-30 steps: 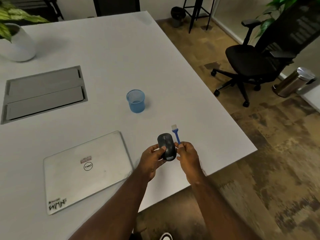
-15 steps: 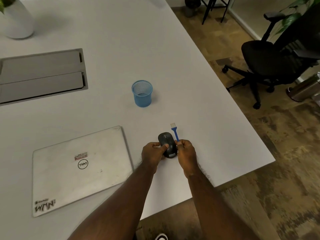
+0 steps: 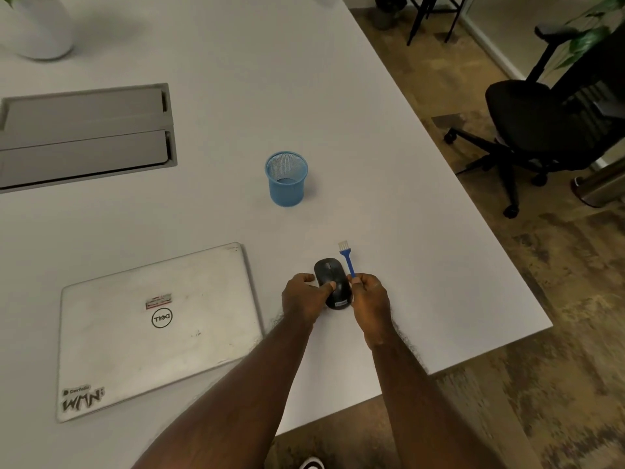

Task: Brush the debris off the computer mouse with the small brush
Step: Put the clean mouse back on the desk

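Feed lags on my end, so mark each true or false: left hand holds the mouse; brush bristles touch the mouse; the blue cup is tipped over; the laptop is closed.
1. The left hand holds the mouse: true.
2. The brush bristles touch the mouse: false; the right hand holds it with the bristles pointing away, beside the mouse.
3. The blue cup is tipped over: false; it stands upright.
4. The laptop is closed: true.

The right hand [image 3: 370, 299] hides the brush [image 3: 347, 260] handle's end; the vase [image 3: 40, 25] is cropped at top.
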Demonstrator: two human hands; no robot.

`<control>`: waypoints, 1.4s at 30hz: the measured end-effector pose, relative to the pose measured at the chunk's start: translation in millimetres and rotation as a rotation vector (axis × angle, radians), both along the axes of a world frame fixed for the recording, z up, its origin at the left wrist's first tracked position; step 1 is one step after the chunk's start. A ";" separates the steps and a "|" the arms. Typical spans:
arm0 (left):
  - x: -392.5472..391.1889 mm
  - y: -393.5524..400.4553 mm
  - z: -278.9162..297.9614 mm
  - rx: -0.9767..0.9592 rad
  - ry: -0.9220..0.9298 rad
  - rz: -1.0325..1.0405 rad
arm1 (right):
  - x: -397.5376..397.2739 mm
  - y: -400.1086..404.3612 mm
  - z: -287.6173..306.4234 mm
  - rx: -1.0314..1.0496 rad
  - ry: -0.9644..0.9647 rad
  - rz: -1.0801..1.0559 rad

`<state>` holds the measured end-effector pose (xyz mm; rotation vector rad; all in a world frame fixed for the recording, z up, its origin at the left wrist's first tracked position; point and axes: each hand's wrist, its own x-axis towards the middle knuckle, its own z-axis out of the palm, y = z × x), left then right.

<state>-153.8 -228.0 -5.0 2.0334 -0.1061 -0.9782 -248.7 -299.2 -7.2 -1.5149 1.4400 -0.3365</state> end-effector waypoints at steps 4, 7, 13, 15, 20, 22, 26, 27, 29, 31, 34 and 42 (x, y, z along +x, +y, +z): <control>8.5 11.4 11.6 -0.031 -0.122 -0.014 | -10.3 -7.4 10.2 -0.061 -0.060 -0.060; 22.3 28.5 23.0 -0.074 -0.260 -0.067 | -14.5 -14.0 26.0 -0.055 -0.131 -0.076; 63.4 75.0 44.1 -0.025 -0.614 -0.176 | 12.4 -30.4 72.3 -0.102 -0.245 -0.067; 79.2 92.0 48.3 0.076 -0.734 -0.237 | 29.9 -36.3 86.8 -0.132 -0.265 -0.055; 117.8 134.8 46.9 0.370 -0.930 -0.399 | 83.5 -52.6 112.9 -0.222 -0.238 -0.010; 130.7 149.9 42.1 0.469 -0.947 -0.474 | 105.8 -57.1 119.3 -0.272 -0.205 0.031; 152.7 175.7 24.8 0.517 -0.908 -0.570 | 147.0 -61.9 120.4 -0.321 -0.150 0.109; 156.7 180.5 20.4 0.518 -0.901 -0.594 | 156.3 -62.2 118.2 -0.325 -0.130 0.135; 160.1 187.7 11.8 0.520 -0.891 -0.634 | 171.8 -62.7 113.7 -0.323 -0.075 0.196; 163.0 192.1 5.2 0.500 -0.883 -0.638 | 184.5 -63.3 108.3 -0.333 -0.013 0.251; 164.5 197.4 -1.7 0.476 -0.878 -0.628 | 195.2 -63.6 100.7 -0.354 0.082 0.294; 165.9 202.0 -9.7 0.451 -0.836 -0.610 | 207.9 -54.2 92.4 -0.330 0.130 0.346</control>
